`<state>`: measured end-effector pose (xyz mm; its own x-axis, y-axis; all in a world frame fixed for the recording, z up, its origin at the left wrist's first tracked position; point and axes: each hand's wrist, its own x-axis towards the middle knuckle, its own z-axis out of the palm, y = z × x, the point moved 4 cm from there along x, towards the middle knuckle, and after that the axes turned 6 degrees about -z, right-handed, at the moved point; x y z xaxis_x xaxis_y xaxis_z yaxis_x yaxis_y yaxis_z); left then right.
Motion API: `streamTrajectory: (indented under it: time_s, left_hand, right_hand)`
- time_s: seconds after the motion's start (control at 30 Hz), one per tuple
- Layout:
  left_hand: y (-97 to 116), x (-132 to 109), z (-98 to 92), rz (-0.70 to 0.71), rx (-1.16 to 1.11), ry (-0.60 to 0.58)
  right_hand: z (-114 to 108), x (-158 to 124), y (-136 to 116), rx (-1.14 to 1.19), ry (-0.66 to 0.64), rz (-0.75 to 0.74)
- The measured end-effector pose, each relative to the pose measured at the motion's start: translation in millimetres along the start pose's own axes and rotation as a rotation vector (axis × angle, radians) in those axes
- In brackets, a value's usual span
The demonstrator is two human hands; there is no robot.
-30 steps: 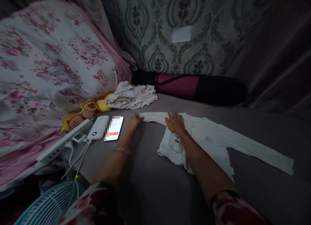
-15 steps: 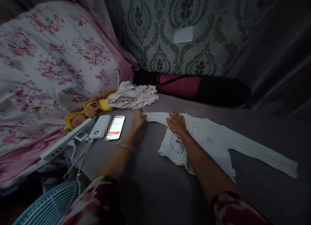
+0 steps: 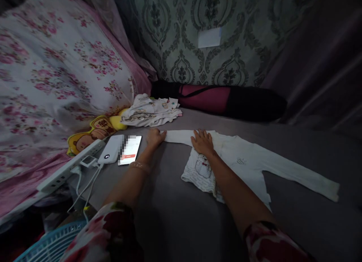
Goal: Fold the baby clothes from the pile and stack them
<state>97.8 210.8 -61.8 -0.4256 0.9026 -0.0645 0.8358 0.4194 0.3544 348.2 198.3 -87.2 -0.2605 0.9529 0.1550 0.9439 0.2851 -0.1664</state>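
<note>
A small white long-sleeved shirt [image 3: 243, 162] lies spread on the grey bed surface [image 3: 175, 213], one sleeve stretched to the right, the other to the left. My right hand [image 3: 202, 141] rests flat on the shirt near the left shoulder, fingers spread. The cuff end of the left sleeve [image 3: 178, 136] is pinched in my left hand [image 3: 155, 136], fingers closed on the cloth. A bracelet sits on my left wrist.
A heap of small folded clothes [image 3: 151, 113] lies beyond my left hand. A phone [image 3: 130, 150], a white power bank [image 3: 111, 149], a power strip [image 3: 70, 167] with cables and a yellow cartoon toy [image 3: 93, 130] sit at the left. A floral quilt [image 3: 56, 77] piles up left; a dark-red roll [image 3: 220, 99] lies against the wall.
My left hand has stayed at the sleeve's cuff with only slight shifts. The view has drifted a little. My right hand has kept its place on the shirt.
</note>
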Motion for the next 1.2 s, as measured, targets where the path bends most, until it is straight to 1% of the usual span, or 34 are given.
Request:
streamTrajectory:
  time_s: [0.07, 0.13, 0.2, 0.33, 0.4, 0.47, 0.57, 0.67, 0.73, 0.77, 0.83, 0.87, 0.9, 0.93, 0.97, 1.03, 1.07, 1.1, 1.13, 1.2]
  left_hand:
    - [2.7, 1.6, 1.3, -0.047, 0.024, -0.001]
    - [5.5, 2.7, 4.5, -0.045, 0.029, -0.003]
    - [8.2, 2.5, 7.6, 0.009, -0.012, 0.014]
    - [12.3, -5.2, 6.0, 0.173, -0.076, 0.151]
    - [13.2, -9.8, 5.2, 0.212, -0.021, 0.163]
    - [13.8, -11.7, 5.7, 0.233, 0.056, 0.137]
    - [12.5, -7.9, 7.3, 0.218, 0.114, 0.124]
    - [8.3, -1.7, 10.1, 0.147, 0.096, 0.108]
    - [7.8, -2.0, 9.8, 0.11, 0.086, 0.11]
    - [9.2, -4.3, 7.7, 0.104, 0.095, 0.142]
    - [16.1, -13.5, 0.5, 0.123, 0.126, 0.256]
    - [21.8, -19.8, -3.1, 0.154, 0.137, 0.317]
    - [29.1, -26.7, -4.7, 0.211, 0.142, 0.351]
    - [37.5, -33.7, -3.6, 0.293, 0.142, 0.344]
    - [46.8, -40.7, 0.6, 0.398, 0.139, 0.298]
    - [63.6, -53.8, 15.5, 0.601, 0.144, 0.154]
    - [69.4, -59.0, 24.8, 0.669, 0.155, 0.084]
    - [73.1, -62.7, 34.2, 0.705, 0.171, 0.028]
    - [74.7, -64.7, 42.9, 0.711, 0.186, -0.008]
    - [73.8, -65.6, 57.3, 0.7, 0.21, -0.053]
  right_hand:
    - [-0.5, -0.2, -0.3, 0.004, 0.004, -0.002]
    - [-1.2, -0.6, -0.8, 0.002, 0.022, -0.01]
    - [-1.2, -0.9, -1.1, 0.002, 0.022, -0.008]
    - [-2.0, -1.6, -1.9, 0.017, 0.028, 0.003]
    - [-3.2, -2.2, -2.1, 0.024, 0.048, 0.012]
    - [-3.8, -3.0, -2.1, 0.03, 0.057, 0.018]
    - [-3.2, -3.9, -2.6, 0.034, 0.057, 0.013]
    - [-2.5, -4.0, -3.2, 0.046, 0.046, 0.016]
    - [-4.0, -2.8, -2.6, 0.07, 0.022, 0.019]
    - [-5.7, -1.7, -1.7, 0.091, -0.004, 0.016]
    - [-10.2, 0.2, 1.9, 0.167, -0.091, 0.003]
    - [-13.1, 0.7, 4.9, 0.214, -0.136, 0.0]
    - [-16.5, 0.5, 8.7, 0.254, -0.162, -0.002]
    - [-20.1, -0.3, 12.9, 0.277, -0.166, -0.003]
    - [-23.3, -1.9, 17.3, 0.276, -0.151, -0.006]
    - [-26.0, -7.2, 25.7, 0.216, -0.099, -0.003]
    - [-24.6, -10.6, 29.0, 0.175, -0.084, 0.003]
    - [-21.7, -14.1, 31.5, 0.14, -0.08, 0.01]
    - [-17.8, -17.3, 33.3, 0.112, -0.081, 0.02]
    - [-10.2, -22.0, 34.3, 0.078, -0.078, 0.03]
